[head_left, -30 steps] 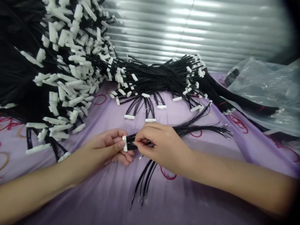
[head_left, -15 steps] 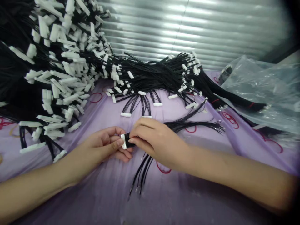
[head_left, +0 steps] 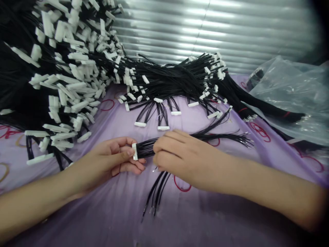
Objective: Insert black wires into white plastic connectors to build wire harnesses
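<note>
Between the thumb and fingers of my left hand (head_left: 120, 156) is a white connector housing (head_left: 135, 152), its long side turned upright. Black wires (head_left: 147, 148) run from the housing to the right and pass behind my right hand (head_left: 180, 151). That hand is closed, its fingers curled over black wires a short way from the housing; its fingertips are partly hidden. Just below them a small metal tip (head_left: 154, 169) shows. Several loose wire ends (head_left: 154, 197) with metal terminals hang or lie beneath my right hand; I cannot tell which.
A large heap of black cables with white connectors (head_left: 74, 85) fills the left. Another cable bundle (head_left: 174, 79) lies across the back. More loose wires (head_left: 228, 137) extend right. Red rubber bands (head_left: 182, 188) dot the purple sheet (head_left: 108, 219). A clear plastic bag (head_left: 290, 89) sits at right.
My right hand has slid right, away from the connector, so a longer stretch of wires shows between the hands. My left hand keeps its hold on the connector. The view has shifted slightly.
</note>
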`<action>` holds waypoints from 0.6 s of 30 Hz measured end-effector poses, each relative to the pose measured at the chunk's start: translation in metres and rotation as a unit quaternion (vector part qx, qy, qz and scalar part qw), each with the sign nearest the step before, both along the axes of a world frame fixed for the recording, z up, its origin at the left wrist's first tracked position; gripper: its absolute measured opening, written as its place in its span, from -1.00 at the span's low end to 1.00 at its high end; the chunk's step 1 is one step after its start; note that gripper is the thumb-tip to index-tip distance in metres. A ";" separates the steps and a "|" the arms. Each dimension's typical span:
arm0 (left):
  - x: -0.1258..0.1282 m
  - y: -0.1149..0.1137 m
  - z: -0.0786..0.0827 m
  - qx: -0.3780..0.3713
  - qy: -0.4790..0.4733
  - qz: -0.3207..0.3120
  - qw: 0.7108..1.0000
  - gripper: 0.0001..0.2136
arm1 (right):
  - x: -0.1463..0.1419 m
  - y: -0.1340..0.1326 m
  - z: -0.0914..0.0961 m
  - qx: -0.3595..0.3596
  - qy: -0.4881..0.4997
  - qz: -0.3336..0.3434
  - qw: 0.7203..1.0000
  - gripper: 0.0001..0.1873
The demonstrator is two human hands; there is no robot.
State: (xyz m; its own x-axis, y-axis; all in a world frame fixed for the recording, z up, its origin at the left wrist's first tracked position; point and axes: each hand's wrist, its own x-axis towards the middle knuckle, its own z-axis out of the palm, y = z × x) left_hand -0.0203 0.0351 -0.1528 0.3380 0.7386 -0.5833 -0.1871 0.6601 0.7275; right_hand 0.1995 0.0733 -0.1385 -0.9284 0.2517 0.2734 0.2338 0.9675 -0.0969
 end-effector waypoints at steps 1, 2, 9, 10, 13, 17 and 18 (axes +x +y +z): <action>0.000 0.000 0.000 0.003 -0.004 -0.003 1.000 -0.79 | 0.000 -0.001 0.000 0.002 -0.007 -0.002 1.000 -0.78; 0.000 0.000 -0.001 0.006 -0.007 -0.005 1.000 -0.79 | 0.001 -0.001 0.000 0.008 -0.016 -0.006 1.000 -0.77; -0.001 -0.001 -0.004 0.013 0.002 -0.013 1.000 -0.77 | -0.002 -0.001 0.007 -0.089 -0.003 -0.035 0.995 -0.81; -0.001 -0.002 -0.005 0.020 0.007 -0.021 1.000 -0.77 | -0.005 -0.002 0.007 -0.129 0.018 -0.057 0.990 -0.81; -0.001 -0.002 -0.005 0.042 0.008 -0.042 0.998 -0.79 | -0.015 -0.006 0.002 -0.185 0.087 -0.121 0.972 -0.84; 0.000 -0.002 -0.005 0.045 0.005 -0.054 0.997 -0.79 | -0.024 -0.008 -0.009 -0.186 0.104 -0.138 0.967 -0.86; 0.000 -0.002 -0.005 0.046 0.010 -0.057 0.997 -0.79 | -0.025 -0.008 -0.011 -0.193 0.095 -0.144 0.966 -0.85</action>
